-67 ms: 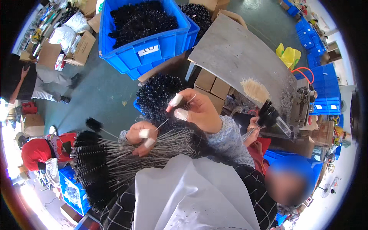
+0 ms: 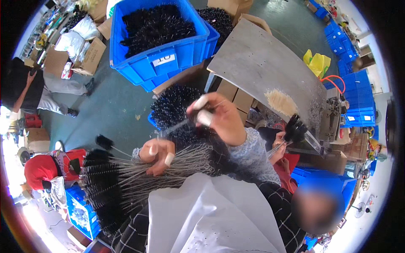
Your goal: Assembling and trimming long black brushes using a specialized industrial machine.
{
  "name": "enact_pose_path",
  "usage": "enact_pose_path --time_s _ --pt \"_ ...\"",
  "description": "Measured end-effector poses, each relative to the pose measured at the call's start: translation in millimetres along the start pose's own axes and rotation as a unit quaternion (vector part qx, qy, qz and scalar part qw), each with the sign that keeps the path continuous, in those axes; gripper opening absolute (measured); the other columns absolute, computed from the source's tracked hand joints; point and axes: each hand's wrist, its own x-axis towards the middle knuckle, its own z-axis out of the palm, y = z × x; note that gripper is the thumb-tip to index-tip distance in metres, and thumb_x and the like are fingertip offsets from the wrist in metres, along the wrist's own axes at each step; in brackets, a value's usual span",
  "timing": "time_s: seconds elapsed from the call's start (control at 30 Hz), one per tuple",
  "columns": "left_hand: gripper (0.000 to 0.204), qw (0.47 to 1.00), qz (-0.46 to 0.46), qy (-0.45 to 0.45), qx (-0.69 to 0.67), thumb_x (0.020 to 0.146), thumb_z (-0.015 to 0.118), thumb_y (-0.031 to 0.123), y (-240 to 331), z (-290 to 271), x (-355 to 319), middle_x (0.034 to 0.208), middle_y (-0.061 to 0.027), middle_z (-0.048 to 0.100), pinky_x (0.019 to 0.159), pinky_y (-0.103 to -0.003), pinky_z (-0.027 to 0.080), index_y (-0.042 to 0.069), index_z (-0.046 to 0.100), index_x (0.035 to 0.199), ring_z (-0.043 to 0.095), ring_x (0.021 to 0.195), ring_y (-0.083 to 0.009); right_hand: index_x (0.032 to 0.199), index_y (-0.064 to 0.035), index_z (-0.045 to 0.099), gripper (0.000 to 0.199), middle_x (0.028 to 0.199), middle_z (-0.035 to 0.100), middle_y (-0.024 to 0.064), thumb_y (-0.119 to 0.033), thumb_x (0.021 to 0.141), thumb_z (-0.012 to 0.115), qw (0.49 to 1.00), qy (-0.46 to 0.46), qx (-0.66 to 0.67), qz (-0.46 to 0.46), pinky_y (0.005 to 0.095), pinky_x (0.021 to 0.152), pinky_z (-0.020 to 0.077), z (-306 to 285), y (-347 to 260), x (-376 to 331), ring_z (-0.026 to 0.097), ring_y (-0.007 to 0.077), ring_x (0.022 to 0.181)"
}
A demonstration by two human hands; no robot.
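Left hand [image 2: 158, 155] closed around a thick fanned bundle of wire-stemmed black brushes [image 2: 126, 179] across the lap, too many to count, right hand [image 2: 219, 120] pinching one brush [image 2: 177, 125] above it, two blue crates [image 2: 158, 46] of brushes beyond.

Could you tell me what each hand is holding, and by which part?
Left hand: bundle of brushes, by the wire stems. Right hand: single brush, by its wire end.
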Motion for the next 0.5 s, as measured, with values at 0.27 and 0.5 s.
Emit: enact_pose_path --time_s 0.27,0.5 --pt "0.052 0.998 0.048 -0.035 -0.028 0.086 0.042 0.042 -11 -12 -13 0.054 -0.0134 0.053 0.029 -0.018 0.035 -0.010 0.040 0.083 0.046 0.032 -0.0099 0.109 -0.0001 0.042 0.033 0.096 0.055 0.0108 -0.008 0.080 0.056 0.955 0.195 -0.086 -0.207 0.0257 0.070 0.0475 -66 8 150 0.056 0.0136 0.075" --pt "0.046 0.993 0.091 -0.054 -0.054 0.086 0.046 0.036 -10 -6 -10 0.049 -0.0090 0.051 0.033 -0.023 0.037 -0.009 0.043 0.079 0.047 0.037 -0.0108 0.116 0.0031 0.033 0.070 0.099 0.050 0.0129 -0.031 0.068 0.071 0.968 0.218 -0.128 -0.004 0.0265 0.073 0.0446 -105 76 175 0.052 0.0148 0.084"
